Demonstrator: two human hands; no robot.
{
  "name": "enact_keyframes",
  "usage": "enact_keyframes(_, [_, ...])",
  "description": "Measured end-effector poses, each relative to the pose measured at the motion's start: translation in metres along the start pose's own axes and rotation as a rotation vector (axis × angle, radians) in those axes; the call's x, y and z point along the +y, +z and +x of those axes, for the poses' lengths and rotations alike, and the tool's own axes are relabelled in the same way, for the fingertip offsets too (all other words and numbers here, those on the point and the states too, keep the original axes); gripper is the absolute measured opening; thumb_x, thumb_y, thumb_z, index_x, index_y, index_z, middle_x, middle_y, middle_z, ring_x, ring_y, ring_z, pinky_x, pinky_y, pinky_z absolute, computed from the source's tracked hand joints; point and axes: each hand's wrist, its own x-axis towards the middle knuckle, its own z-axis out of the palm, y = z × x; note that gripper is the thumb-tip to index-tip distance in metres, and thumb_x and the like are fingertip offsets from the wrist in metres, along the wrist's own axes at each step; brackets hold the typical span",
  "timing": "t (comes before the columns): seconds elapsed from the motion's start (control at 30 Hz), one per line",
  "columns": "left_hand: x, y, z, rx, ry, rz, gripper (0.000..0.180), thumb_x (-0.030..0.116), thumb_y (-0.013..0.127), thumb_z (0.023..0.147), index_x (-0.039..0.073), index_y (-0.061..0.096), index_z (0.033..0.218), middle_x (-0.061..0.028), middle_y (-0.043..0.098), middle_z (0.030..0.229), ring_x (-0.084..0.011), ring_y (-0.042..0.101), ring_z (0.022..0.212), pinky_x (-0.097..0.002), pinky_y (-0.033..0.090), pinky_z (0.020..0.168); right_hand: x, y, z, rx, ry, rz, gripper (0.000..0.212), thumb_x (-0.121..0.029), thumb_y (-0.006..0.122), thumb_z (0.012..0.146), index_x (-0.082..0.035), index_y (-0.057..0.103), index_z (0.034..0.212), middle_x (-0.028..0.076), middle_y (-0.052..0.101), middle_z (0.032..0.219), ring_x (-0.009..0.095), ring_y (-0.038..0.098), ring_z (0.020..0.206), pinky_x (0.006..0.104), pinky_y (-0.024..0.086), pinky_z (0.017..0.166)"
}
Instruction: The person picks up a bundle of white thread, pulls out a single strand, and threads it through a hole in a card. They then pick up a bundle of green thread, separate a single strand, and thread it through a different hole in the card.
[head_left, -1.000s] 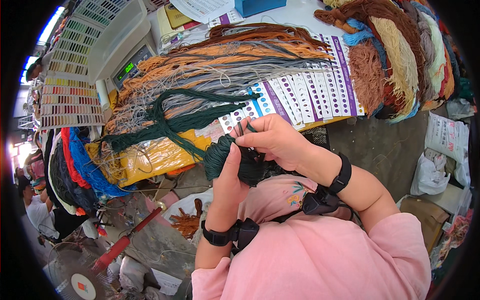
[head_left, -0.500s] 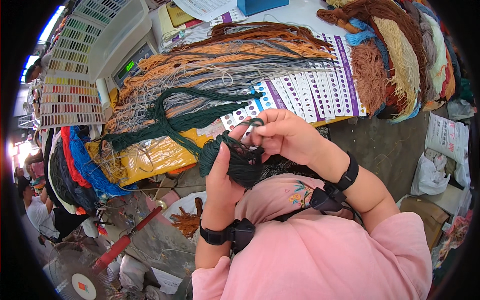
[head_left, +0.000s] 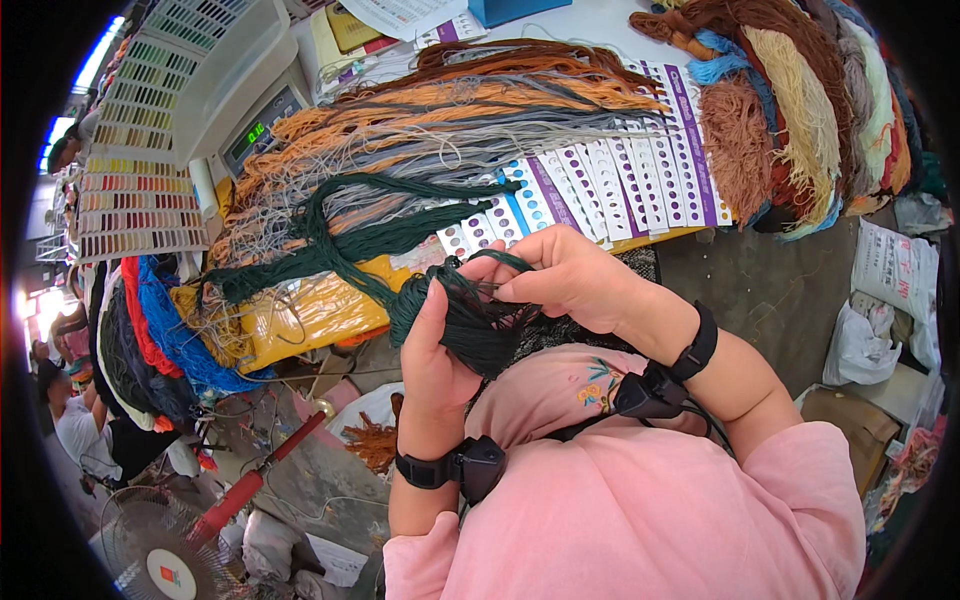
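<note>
My left hand (head_left: 430, 355) is wrapped round a bundle of dark green embroidery thread (head_left: 470, 325), thumb up along its near side. The lower end of the bundle fans into loose strands. With thumb and fingers, my right hand (head_left: 575, 278) pinches a few strands pulled up from the top of that bundle. From the bundle, a long green skein (head_left: 345, 255) runs back to the table and loops over the other threads. Hole-punched thread cards (head_left: 480, 232) lie just beyond my hands.
Orange, grey and brown threads (head_left: 450, 110) cover the table beside a scale (head_left: 262, 130) and a colour chart (head_left: 140, 190). Thick skeins (head_left: 740, 140) hang at the right. A fan (head_left: 165, 545) stands lower left; white bags (head_left: 865, 340) sit at the right. Other people are at far left.
My right hand has shifted slightly down, still pinching the strands. The bundle has tipped a little, and its loose strands spread wider. My left hand has moved slightly left.
</note>
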Motion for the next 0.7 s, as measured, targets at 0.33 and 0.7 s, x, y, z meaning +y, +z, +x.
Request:
enact_keyframes(0.33, [-0.003,-0.001,0.0,0.19,-0.023,0.022,0.025,0.008,0.046,0.079,-0.005,0.047,0.099,-0.0148,0.053,0.094,-0.0208,0.052,0.086,-0.0317,0.042,0.077,0.011,-0.009,0.005,0.036,0.018,0.041,0.012,-0.005,0.056,0.067,-0.001,0.061,0.078,0.001,0.055,0.064,0.001,0.037,0.044,0.0149,0.022,0.037])
enact_keyframes(0.7, [-0.008,-0.006,0.001,0.266,-0.04,0.008,0.022,0.01,0.046,0.081,-0.006,0.049,0.096,-0.012,0.054,0.091,-0.0186,0.053,0.082,-0.0303,0.043,0.075,0.011,-0.01,0.003,0.056,0.01,-0.044,0.008,-0.004,0.058,0.066,0.0,0.06,0.072,0.002,0.054,0.058,0.001,0.036,0.043,0.0152,0.02,0.036])
